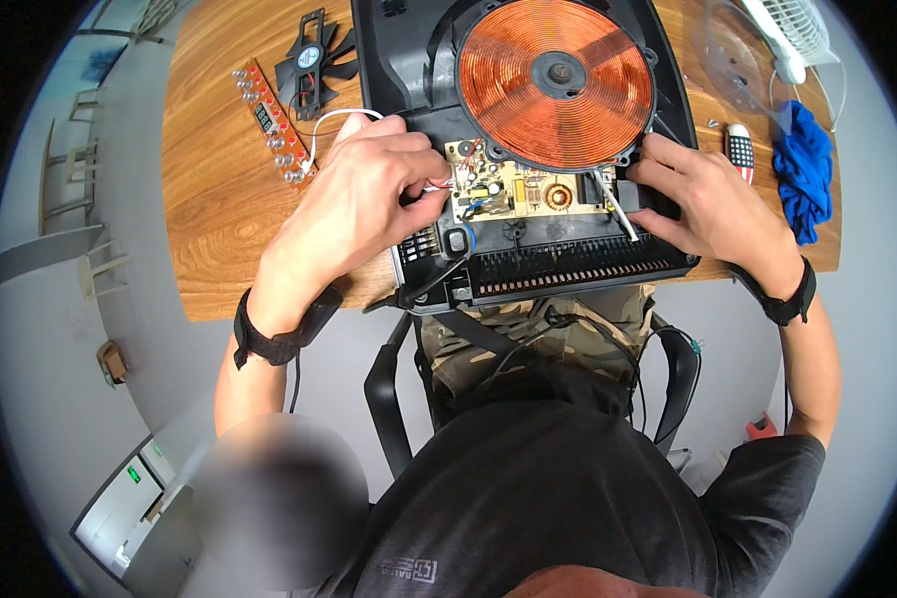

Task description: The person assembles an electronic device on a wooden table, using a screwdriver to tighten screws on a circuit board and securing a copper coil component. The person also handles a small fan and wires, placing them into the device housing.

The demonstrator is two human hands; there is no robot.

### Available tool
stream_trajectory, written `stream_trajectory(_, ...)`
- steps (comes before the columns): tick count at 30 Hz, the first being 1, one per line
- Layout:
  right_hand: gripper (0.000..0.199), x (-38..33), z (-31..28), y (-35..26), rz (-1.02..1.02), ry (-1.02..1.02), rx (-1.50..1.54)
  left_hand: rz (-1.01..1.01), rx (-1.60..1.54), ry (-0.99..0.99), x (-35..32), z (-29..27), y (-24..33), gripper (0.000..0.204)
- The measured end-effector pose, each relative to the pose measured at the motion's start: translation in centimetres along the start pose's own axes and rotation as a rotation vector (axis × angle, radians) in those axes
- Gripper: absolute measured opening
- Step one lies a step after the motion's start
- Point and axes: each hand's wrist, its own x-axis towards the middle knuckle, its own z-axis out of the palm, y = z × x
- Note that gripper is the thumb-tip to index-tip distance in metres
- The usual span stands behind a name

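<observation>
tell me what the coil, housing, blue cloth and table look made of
Coil: likely copper, glossy, from its orange-brown, tightly wound strands.
Housing: probably molded plastic, black and satin, with formed ribs and slots.
Cloth: fabric, matte, in soft crumples; fibre unclear.
Table: wood or wood-look laminate, slightly shiny, with streaky brown grain.

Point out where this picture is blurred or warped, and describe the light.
Head view: a round patch at lower left is smeared beyond recognition; the left edge of the wooden table bows outward; the copper coil and circuit board look brightly lit and fairly sharp.
</observation>
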Motion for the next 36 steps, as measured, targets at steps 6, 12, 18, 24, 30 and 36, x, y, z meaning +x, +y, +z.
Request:
stream_trajectory(6,0.029,-0.02,0.17,0.21,-0.015,0.017,0.017,-0.008,-0.011,0.007,-0.11,0.1,0.06,0.013)
stream_trajectory(12,0.029,0.12,-0.1,-0.12,-0.001,0.016,0.008,0.005,-0.019,0.026,-0.19,0.18,-0.09,0.01)
stream_trajectory(18,0.028,0.08,0.08,-0.23,0.017,0.028,0.016,-0.014,-0.031,0.031,-0.29,0.19,-0.01,0.009)
stream_trajectory(24,0.028,0.19,-0.24,-0.54,0.033,0.008,0.007,0.005,-0.03,0.027,-0.31,0.08,-0.27,0.009)
stream_trajectory(30,0.028,0.34,-0.29,-0.65,0.03,0.011,0.02,0.005,-0.03,0.024,-0.38,-0.03,-0.29,0.01)
stream_trajectory(36,0.028,0.21,-0.19,-0.38,0.033,0.001,0.038,0.008,-0.034,0.028,-0.29,0.14,-0.33,0.01)
